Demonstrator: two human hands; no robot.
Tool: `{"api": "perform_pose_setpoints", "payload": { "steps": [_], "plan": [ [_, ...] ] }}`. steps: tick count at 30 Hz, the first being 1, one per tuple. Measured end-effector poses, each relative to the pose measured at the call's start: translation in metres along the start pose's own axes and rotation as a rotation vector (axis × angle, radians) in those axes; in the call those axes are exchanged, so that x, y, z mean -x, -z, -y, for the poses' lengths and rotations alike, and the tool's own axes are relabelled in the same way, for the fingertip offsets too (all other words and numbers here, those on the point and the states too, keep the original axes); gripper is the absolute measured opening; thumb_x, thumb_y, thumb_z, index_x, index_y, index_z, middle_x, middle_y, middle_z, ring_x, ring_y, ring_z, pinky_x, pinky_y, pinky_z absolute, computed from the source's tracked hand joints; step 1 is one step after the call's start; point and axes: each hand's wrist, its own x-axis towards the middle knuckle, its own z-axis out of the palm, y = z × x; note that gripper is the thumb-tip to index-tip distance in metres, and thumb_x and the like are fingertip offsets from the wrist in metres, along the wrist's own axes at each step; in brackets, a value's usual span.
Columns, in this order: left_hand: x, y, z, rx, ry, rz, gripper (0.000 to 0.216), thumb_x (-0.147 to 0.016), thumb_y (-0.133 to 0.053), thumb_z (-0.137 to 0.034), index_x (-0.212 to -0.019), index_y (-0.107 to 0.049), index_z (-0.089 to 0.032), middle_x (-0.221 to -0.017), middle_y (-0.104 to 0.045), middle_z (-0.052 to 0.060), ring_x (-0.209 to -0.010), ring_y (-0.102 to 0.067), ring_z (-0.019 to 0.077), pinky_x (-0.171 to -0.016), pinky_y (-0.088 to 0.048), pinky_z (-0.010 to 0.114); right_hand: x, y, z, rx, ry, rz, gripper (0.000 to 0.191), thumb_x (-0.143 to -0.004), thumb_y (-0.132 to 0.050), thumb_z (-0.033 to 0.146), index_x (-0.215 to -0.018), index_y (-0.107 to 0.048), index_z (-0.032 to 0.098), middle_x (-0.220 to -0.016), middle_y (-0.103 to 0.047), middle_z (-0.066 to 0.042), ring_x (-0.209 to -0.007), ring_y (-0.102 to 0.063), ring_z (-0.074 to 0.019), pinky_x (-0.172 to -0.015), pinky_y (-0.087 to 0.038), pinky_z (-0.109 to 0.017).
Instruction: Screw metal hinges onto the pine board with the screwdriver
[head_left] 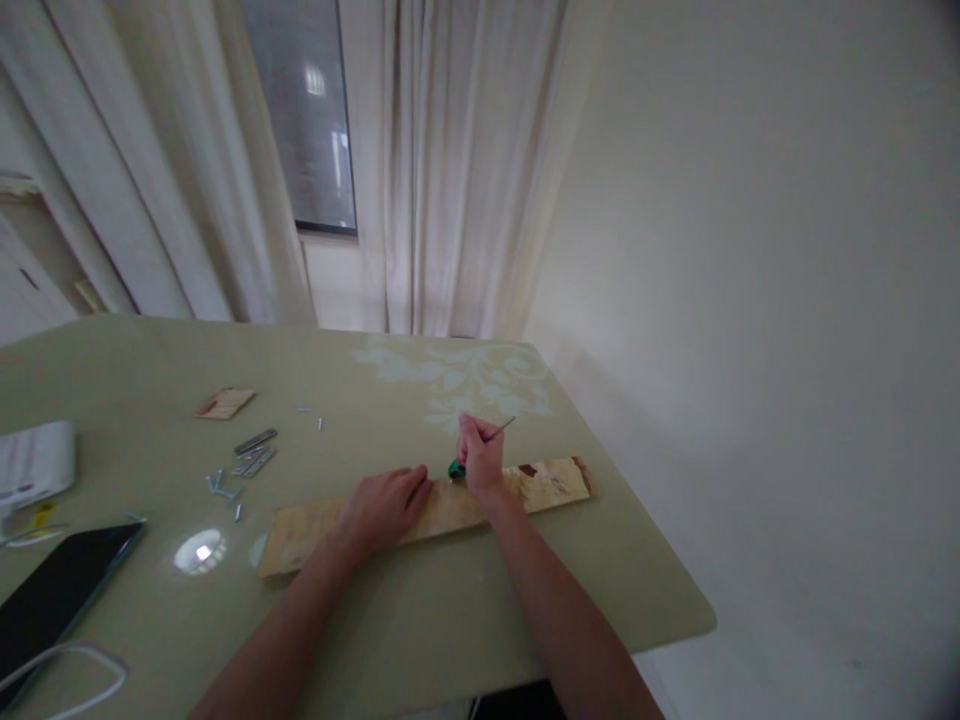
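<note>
- Bracing the wooden board (451, 512) on the table (420, 630), at 6 o'clock in the head view, the left hand (386, 505) lies with fingers extended, clasping nothing visible.
- The right hand (482, 462) is closed around the green-ended tool (456, 469), apparently applying it to the board.
- Next move: likely calls for controlled contact.
- Tool shaft: points between 1 and 2 o'clock.
- Board's long axis: just below 9 to just above 3 o'clock.
</note>
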Motion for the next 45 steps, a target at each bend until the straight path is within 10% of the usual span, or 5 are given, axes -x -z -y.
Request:
{"api": "perform_pose_setpoints", "payload": {
  "steps": [12,22,39,45],
  "plan": [
    [0.030,0.017,-0.015,-0.177,-0.170,-0.133,0.031,-0.111,-0.040,-0.039,-0.103,-0.066,-0.024,-0.099,-0.073,0.008,-0.097,-0.067,0.0250,-0.085,-0.045,0.036,0.066,0.059,0.086,-0.049,-0.080,0.014,0.057,-0.083,-0.080,0.055,-0.058,-0.040,0.023,-0.049,-0.030,0.011,-0.041,-0.023,-0.0063,-0.038,-0.021,-0.023],
    [0.114,-0.028,-0.057,-0.186,-0.122,-0.240,0.022,-0.105,-0.048,-0.026,-0.112,-0.070,-0.026,-0.116,-0.072,0.011,-0.109,-0.064,0.0278,-0.091,-0.047,0.042,0.195,0.117,0.060,0.170,0.015,-0.129,0.062,-0.091,-0.067,0.066,-0.054,-0.038,0.025,-0.049,-0.031,0.006,-0.046,-0.027,-0.0115,-0.044,-0.025,-0.029],
    [0.125,-0.026,-0.102,-0.009,0.049,-0.306,0.016,-0.100,-0.061,-0.026,-0.112,-0.071,-0.026,-0.118,-0.073,0.008,-0.112,-0.064,0.0286,-0.096,-0.048,0.042,0.184,0.106,0.048,0.300,-0.049,0.178,0.025,-0.088,-0.076,0.043,-0.091,-0.060,0.024,-0.082,-0.070,0.000,-0.081,-0.068,-0.0187,-0.078,-0.051,-0.030],
    [0.118,-0.021,-0.094,0.037,-0.002,-0.299,0.015,-0.102,-0.061,-0.030,-0.103,-0.075,-0.025,-0.109,-0.075,0.006,-0.106,-0.064,0.0256,-0.095,-0.049,0.039,0.187,0.110,0.049,0.267,-0.143,0.237,0.040,-0.091,-0.071,0.055,-0.110,-0.050,0.026,-0.079,-0.076,-0.001,-0.081,-0.074,-0.0222,-0.078,-0.056,-0.033]
  ]
}}
